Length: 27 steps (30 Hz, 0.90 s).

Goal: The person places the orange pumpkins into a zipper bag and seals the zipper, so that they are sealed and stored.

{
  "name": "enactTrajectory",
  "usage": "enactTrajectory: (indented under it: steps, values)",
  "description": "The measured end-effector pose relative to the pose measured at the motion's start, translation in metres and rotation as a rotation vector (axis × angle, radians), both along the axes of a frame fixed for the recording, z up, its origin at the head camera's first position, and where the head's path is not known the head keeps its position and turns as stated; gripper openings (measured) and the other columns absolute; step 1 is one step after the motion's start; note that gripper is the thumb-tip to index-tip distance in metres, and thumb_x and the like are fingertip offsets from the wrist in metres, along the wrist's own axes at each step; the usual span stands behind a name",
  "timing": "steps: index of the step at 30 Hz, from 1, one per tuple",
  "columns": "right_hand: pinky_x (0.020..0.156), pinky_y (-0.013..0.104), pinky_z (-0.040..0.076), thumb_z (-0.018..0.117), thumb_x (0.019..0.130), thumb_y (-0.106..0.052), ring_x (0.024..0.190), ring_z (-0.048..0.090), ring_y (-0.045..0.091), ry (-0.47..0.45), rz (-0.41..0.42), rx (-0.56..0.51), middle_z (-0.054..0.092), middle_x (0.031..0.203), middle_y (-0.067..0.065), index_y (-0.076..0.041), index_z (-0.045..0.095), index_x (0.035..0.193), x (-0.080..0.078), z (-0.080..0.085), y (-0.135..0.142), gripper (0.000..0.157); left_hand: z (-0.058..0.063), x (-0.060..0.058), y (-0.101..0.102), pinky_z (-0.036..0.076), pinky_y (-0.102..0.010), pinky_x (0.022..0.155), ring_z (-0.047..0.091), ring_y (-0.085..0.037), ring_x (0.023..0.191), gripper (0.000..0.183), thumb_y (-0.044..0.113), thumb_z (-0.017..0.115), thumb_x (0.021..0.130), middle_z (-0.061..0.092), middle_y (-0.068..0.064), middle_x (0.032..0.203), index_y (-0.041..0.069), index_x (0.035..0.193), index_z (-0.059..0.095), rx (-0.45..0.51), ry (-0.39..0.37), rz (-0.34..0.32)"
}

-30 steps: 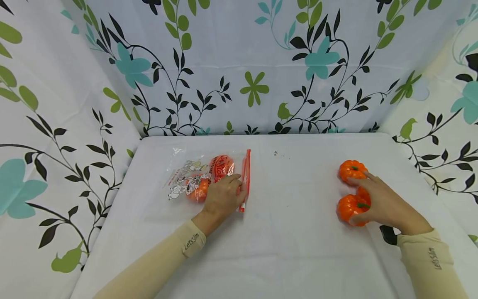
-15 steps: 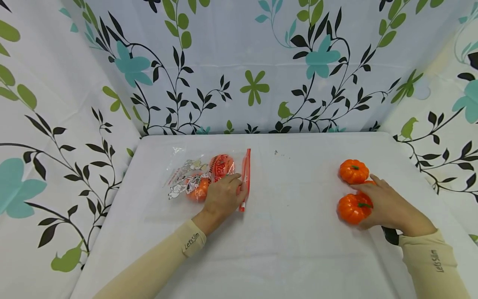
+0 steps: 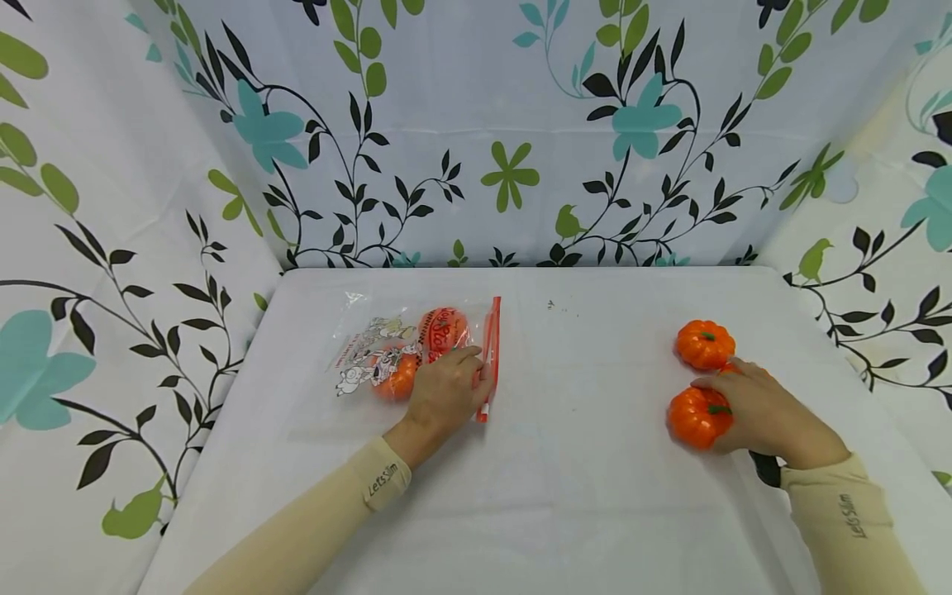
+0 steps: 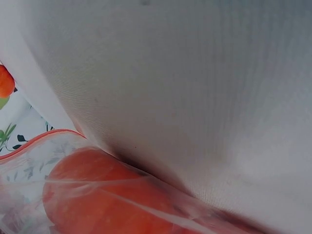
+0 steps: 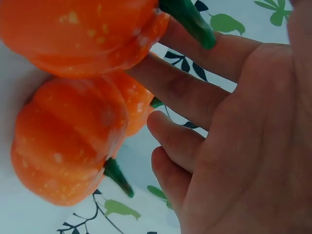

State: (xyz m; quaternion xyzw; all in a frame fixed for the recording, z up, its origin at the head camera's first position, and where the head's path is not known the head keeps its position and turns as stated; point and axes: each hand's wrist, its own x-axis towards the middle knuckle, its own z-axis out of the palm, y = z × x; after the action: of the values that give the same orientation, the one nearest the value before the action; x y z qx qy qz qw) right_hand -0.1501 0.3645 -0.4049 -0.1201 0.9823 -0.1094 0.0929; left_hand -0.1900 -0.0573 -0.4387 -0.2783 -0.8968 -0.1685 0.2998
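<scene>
My left hand (image 3: 449,388) holds the clear zip bag (image 3: 357,347) near its red-edged mouth. Two orange toy pumpkins (image 3: 444,330) lie inside the bag; in the left wrist view a pumpkin (image 4: 97,195) shows through the film. At the right, my right hand (image 3: 773,413) grips the nearest loose pumpkin (image 3: 697,418), fingers along its far side; the thumb is hidden in the right wrist view. A second loose pumpkin (image 5: 68,141), with a green stem, sits just behind it. A third pumpkin (image 5: 134,102) is mostly hidden by the hand in the head view.
A white table (image 3: 580,479) lies beneath everything. Leaf-patterned cloth (image 3: 513,107) rises behind it and along both sides. A small black object (image 3: 766,469) shows under the right wrist.
My right hand has come down and closed in around the nearest loose pumpkin, which has shifted slightly left. The left hand and the bag stay where they were.
</scene>
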Motion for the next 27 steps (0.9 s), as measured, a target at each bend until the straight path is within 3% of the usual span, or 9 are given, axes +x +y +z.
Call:
enactTrajectory:
  steps: [6,16,27]
  values:
    - [0.095,0.071,0.041,0.091,0.064,-0.027,0.128,0.040,0.051,0.008,0.044,-0.025,0.060,0.130,0.024,-0.002,0.065,0.129,-0.008,0.008,-0.016,0.074,0.002,-0.001,0.000,0.058,-0.026,0.057,0.075,-0.022,0.088,0.017,0.017,0.080,0.084,0.076,-0.010,0.104,0.002,0.091,0.078,-0.003,0.005,0.002]
    - [0.096,0.062,0.048,0.088,0.070,-0.021,0.122,0.053,0.039,-0.084,0.048,-0.180,0.057,0.135,0.017,-0.009,0.057,0.139,-0.016,0.017,-0.047,0.077,0.002,-0.001,0.003,0.058,-0.026,0.056,0.075,-0.022,0.086,0.015,0.015,0.081,0.082,0.076,-0.011,0.102,0.002,0.088,0.077,0.011,0.016,0.000]
    - [0.100,0.051,0.050,0.088,0.072,-0.014,0.120,0.056,0.030,-0.080,0.139,-0.310,0.059,0.130,0.007,-0.007,0.051,0.140,-0.037,0.006,-0.092,0.079,-0.001,0.002,0.003,0.059,-0.029,0.057,0.075,-0.022,0.084,0.013,0.013,0.081,0.081,0.076,-0.011,0.099,0.001,0.084,0.076,0.029,0.029,-0.006]
